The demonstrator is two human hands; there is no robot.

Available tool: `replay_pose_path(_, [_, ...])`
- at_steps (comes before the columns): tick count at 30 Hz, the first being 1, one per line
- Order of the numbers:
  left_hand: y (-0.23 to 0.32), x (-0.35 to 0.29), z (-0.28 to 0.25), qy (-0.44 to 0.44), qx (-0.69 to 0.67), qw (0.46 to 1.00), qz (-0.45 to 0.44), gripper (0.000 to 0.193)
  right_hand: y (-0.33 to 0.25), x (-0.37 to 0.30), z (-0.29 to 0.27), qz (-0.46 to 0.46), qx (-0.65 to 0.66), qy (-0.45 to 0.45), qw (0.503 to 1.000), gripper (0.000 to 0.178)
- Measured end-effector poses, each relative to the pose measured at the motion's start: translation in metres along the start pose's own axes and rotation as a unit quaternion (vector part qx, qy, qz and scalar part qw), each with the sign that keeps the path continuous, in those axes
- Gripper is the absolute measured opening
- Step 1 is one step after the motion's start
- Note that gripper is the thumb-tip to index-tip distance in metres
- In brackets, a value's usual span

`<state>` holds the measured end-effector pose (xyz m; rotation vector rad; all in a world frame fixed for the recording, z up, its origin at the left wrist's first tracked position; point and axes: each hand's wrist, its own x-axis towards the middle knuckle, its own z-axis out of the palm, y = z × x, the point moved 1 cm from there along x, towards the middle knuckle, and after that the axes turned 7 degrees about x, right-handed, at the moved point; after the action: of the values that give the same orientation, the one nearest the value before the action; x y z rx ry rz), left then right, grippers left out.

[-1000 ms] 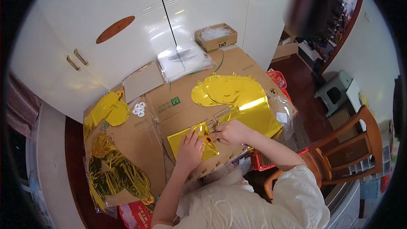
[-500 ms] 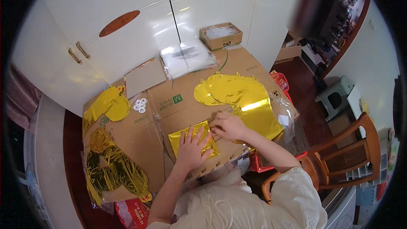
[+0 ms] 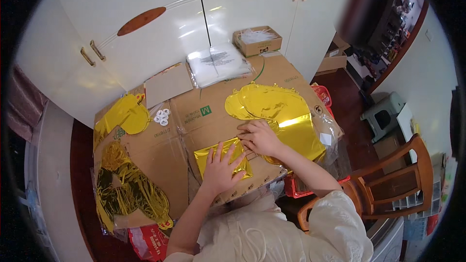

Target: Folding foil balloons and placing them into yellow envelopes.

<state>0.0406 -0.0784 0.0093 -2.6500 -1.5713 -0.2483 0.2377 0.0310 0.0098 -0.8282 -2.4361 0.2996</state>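
A folded gold foil piece (image 3: 206, 157) lies on the cardboard-covered table in front of me. My left hand (image 3: 221, 171) presses on it from above with the fingers spread flat. Just beyond its upper right corner, my right hand (image 3: 261, 138) rests low over the cardboard. The right fingers are bent and close together; whatever may be between them is hidden. Flat gold foil balloons (image 3: 274, 102) are layered right behind and beside my right hand. Wide gold foil (image 3: 302, 133) reflects light beyond my right wrist.
More gold foil balloons lie at the left, one smooth (image 3: 128, 116) and one crinkled (image 3: 124, 191). Beside them sit white rings (image 3: 161, 116). A stack of clear plastic bags (image 3: 216, 63) and a small cardboard box (image 3: 259, 43) stand against the cabinets. A wooden chair (image 3: 395, 184) stands at right.
My right hand has shifted slightly away from me, off the foil's upper right corner. My left hand stays spread on the folded foil. The whole view has shifted a little.
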Motion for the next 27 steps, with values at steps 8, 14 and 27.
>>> replay_pose_path(8, [0.000, -0.001, 0.000, 0.014, -0.015, 1.000, -0.009, 0.076, -0.009, -0.003, 0.000, -0.074, -0.039, -0.038, 0.996, 0.031])
replay_pose_path(14, [-0.001, -0.002, 0.002, 0.022, -0.002, 1.000, -0.006, 0.080, -0.007, 0.004, -0.009, -0.063, -0.093, -0.016, 0.994, 0.033])
replay_pose_path(27, [-0.001, -0.003, 0.004, 0.010, -0.021, 0.999, -0.025, 0.084, -0.019, -0.005, -0.015, 0.006, -0.030, -0.014, 0.999, 0.027])
